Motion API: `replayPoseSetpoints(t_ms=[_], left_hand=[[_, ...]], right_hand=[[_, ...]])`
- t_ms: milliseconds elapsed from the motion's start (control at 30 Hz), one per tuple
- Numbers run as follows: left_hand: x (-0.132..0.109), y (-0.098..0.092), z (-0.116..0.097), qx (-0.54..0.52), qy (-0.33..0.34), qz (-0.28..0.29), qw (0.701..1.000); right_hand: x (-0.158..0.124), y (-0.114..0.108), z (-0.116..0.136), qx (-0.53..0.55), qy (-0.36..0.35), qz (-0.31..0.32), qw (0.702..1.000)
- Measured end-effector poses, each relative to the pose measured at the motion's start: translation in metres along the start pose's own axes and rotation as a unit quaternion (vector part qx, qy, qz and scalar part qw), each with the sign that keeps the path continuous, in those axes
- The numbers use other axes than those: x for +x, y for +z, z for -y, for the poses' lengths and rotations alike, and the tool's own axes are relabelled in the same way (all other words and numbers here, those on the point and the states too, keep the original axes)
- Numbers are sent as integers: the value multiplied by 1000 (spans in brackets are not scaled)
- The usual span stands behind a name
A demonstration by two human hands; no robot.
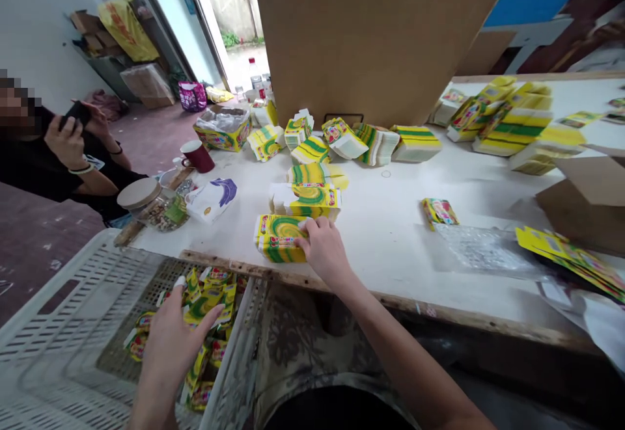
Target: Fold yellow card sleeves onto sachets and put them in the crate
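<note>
My right hand (323, 248) is closed over the right end of a bundle of yellow and green cartons (276, 238) near the table's front edge. Its fingertips press at the top and front; whether they pinch one carton or several I cannot tell. Behind it stands another carton bundle (315, 201). To the lower left, my left hand (170, 332) hovers above a white plastic crate (73, 287), fingers apart, holding nothing. Inside the crate lie several small yellow boxes (209, 300) in a loose heap, partly hidden by that hand.
More carton stacks (371, 140) line the table's back before a tall cardboard sheet (361, 33). A lidded jar (153, 202), tissue box (212, 199) and dark red mug (199, 157) stand left. Bubble wrap (483, 248) lies right. A person (73, 150) holds a phone at far left.
</note>
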State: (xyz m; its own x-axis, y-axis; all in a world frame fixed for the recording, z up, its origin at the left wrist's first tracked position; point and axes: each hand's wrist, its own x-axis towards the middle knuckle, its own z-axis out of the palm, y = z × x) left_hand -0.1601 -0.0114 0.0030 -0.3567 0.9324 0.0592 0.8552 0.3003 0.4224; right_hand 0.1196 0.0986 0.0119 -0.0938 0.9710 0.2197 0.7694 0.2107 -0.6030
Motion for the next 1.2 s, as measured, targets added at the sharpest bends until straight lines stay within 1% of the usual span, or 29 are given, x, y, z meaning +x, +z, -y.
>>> replayPoseSetpoints(t_ms=[67, 100, 133, 167, 200, 233, 267, 300, 333, 367, 400, 467, 533, 567, 633, 700, 733, 833, 867, 900, 933, 1000, 1067, 1133, 1200], left_hand=[[-5, 16, -11, -126, -5, 31, 992], [-9, 25, -21, -200, -5, 50, 979], [-13, 35, -33, -280, -1, 71, 957], [-18, 45, -47, -358, 3, 92, 929], [-23, 53, -62, -436, 8, 103, 894], [-28, 60, -77, -513, 17, 108, 851], [-32, 65, -92, -586, 23, 92, 805], [-36, 69, -106, -648, 19, 64, 759], [-40, 72, -119, -691, 5, 37, 722], [-43, 73, -130, -710, -9, 20, 704], [-45, 74, -138, -721, -32, 4, 693], [-49, 74, -147, -714, -84, -14, 695], [-51, 73, -148, -697, -127, -20, 705], [-51, 73, -146, -688, -133, -10, 713], [-53, 73, -143, -673, -117, 32, 729], [-54, 72, -142, -668, -103, 64, 734], [-55, 72, -142, -669, -107, 66, 732], [-55, 69, -144, -693, -142, 40, 706], [-54, 68, -143, -698, -150, 32, 699], [-54, 68, -143, -698, -151, 27, 700], [-54, 68, -141, -692, -146, 27, 706], [-53, 71, -138, -670, -120, 31, 732], [-54, 74, -135, -654, -96, 40, 749], [-56, 78, -133, -652, -97, 40, 751], [-59, 80, -130, -646, -117, 29, 753]], right_hand=[[1, 5, 0, 9, -1, -10, 1000], [0, 6, 0, 12, -3, -14, 1000], [-4, 5, 1, 19, -6, -19, 1000], [-9, 4, 3, 35, -8, -22, 999], [-15, 2, 5, 62, -9, -22, 998], [-24, 0, 7, 98, -12, -12, 995], [-33, -2, 10, 141, -18, 9, 990], [-44, -3, 14, 188, -26, 40, 981], [-55, -3, 17, 238, -33, 77, 968], [-67, -2, 20, 285, -36, 110, 952], [-78, -1, 22, 330, -27, 133, 934], [-95, 4, 24, 403, 5, 152, 903], [-105, 9, 23, 440, 36, 156, 884], [-106, 10, 22, 453, 46, 160, 876], [-106, 10, 22, 490, 59, 171, 853], [-103, 8, 23, 527, 64, 187, 827], [-103, 6, 25, 536, 63, 196, 819], [-105, 3, 30, 532, 62, 212, 817], [-106, 4, 31, 532, 62, 211, 817], [-108, 5, 31, 536, 63, 207, 816], [-109, 6, 31, 542, 67, 197, 814], [-111, 9, 30, 548, 77, 172, 815], [-111, 10, 28, 537, 77, 156, 825], [-110, 10, 27, 511, 56, 169, 841], [-109, 8, 27, 488, 28, 195, 850]])
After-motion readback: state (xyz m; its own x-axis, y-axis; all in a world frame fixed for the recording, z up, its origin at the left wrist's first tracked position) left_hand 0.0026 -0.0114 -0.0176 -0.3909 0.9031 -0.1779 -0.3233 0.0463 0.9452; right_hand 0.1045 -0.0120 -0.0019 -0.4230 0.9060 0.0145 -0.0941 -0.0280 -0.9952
